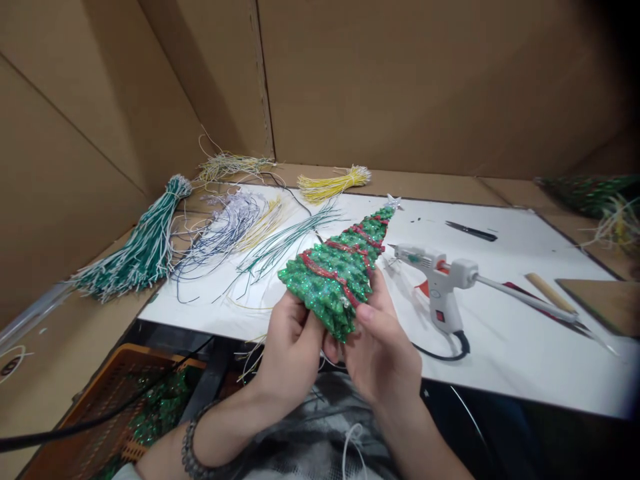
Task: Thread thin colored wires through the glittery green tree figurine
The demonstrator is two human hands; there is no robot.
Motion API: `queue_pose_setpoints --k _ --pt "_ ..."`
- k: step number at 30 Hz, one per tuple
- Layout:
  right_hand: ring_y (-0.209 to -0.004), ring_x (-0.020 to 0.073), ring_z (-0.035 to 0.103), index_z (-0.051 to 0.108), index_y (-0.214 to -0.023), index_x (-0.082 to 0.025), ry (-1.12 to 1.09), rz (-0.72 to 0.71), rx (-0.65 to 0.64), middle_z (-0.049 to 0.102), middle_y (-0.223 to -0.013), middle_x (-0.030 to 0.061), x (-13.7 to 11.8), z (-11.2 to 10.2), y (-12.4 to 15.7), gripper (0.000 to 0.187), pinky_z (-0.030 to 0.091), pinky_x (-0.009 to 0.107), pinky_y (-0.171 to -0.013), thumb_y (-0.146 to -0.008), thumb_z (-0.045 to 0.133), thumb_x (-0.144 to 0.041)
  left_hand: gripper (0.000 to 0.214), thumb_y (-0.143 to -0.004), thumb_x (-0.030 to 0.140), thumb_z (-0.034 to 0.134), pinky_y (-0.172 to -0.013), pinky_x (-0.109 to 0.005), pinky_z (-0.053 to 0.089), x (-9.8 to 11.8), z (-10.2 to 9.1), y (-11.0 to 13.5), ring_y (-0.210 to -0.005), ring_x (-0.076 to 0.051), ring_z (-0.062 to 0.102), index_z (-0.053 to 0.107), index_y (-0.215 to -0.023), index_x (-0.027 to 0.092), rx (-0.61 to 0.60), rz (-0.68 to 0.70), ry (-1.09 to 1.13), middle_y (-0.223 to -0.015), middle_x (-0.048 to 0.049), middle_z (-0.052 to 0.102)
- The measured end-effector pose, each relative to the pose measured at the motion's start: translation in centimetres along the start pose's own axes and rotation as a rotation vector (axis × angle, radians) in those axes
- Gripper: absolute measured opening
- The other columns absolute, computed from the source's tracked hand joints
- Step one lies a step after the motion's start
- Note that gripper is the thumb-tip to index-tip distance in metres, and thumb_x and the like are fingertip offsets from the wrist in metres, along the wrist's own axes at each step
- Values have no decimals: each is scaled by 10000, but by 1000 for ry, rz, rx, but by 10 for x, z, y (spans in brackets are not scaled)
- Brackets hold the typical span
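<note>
A small green glittery Christmas tree (340,267) with red garland and a silver star on top is held tilted over the white table's front edge. My left hand (290,350) grips its base from the left, fingers curled under it. My right hand (383,347) holds the base from the right, thumb pressed on the lower branches. A white hot glue gun (443,280) stands on the table just right of the tree, nozzle pointing towards it.
Bundles of green (143,243), white, blue and yellow wires (333,185) lie on the white table (525,353) at left and back. Black scissors (470,231), a wooden-handled tool (550,293), cardboard walls all round. An orange crate (105,407) with green pieces sits below left.
</note>
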State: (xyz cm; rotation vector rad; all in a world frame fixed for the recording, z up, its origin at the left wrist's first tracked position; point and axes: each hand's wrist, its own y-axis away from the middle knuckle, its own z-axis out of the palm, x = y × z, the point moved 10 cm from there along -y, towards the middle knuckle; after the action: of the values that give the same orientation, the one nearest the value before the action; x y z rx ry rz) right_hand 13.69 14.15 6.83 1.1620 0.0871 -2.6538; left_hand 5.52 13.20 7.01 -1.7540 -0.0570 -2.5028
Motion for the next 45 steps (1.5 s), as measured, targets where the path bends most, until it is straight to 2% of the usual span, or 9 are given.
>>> queue_pose_setpoints --k 5,12,15,19,26,31,35,41,45 --pt "-748 211 671 256 -1457 -355 13 -25 -18 643 -1161 56 0 0 4 915 557 344 -527 -690 755 -387 209 -823 262 679 -393 -190 424 -1 3 2 -367 -85 495 505 -716 218 -10 -12 2 -449 74 540" --pt "-869 262 677 170 -1544 -352 45 -132 1 615 -1257 99 -6 0 9 1011 579 358 -532 -712 742 -412 204 -757 219 678 -373 -148 392 2 0 8 -365 -60 455 492 -673 210 49 -3 0 -417 91 486" --pt "-706 219 652 50 -1566 -377 50 -177 -18 649 -1178 92 -7 1 13 1115 527 325 -447 -709 763 -415 202 -725 219 692 -365 -168 405 1 0 11 -362 -75 465 496 -675 215 63 -12 3 -421 87 493" --pt "-504 118 510 -1 -1557 -415 78 -139 5 651 -1132 66 -4 0 17 1172 449 287 -390 -694 793 -394 211 -704 242 726 -359 -207 439 3 -1 14 -361 -105 503 517 -713 221 83 6 -9 -456 79 533" --pt "-447 86 467 42 -1535 -433 76 -115 1 643 -1009 25 -7 -1 17 1137 362 244 -344 -674 786 -420 246 -791 249 703 -433 -222 486 -3 9 14 -398 -122 572 524 -630 198 -78 -19 -18 -432 58 528" --pt "-428 77 443 156 -1513 -409 105 -64 12 615 -930 10 -7 -1 19 1023 348 254 -347 -700 777 -423 165 -788 231 693 -442 -236 505 -10 3 14 -431 -129 606 571 -685 190 -44 -15 4 -567 3 664" --pt "-411 83 419 151 -1516 -395 111 -55 26 568 -803 -24 -3 -4 18 1057 344 247 -331 -683 799 -455 196 -768 229 696 -409 -238 498 -4 7 14 -378 -133 579 540 -652 205 -45 -3 6 -480 26 610" --pt "-384 59 427 138 -1538 -424 106 -177 78 650 -1107 70 3 -13 13 1023 368 248 -289 -720 750 -461 169 -732 180 652 -366 -195 460 14 3 16 -360 -135 583 528 -619 206 55 92 -104 -386 64 509" --pt "-365 35 384 188 -1542 -413 132 -187 99 654 -1121 78 9 -16 11 953 311 217 -273 -741 699 -482 174 -742 194 669 -369 -202 471 10 1 20 -365 -130 582 528 -641 204 66 88 -97 -441 38 574"
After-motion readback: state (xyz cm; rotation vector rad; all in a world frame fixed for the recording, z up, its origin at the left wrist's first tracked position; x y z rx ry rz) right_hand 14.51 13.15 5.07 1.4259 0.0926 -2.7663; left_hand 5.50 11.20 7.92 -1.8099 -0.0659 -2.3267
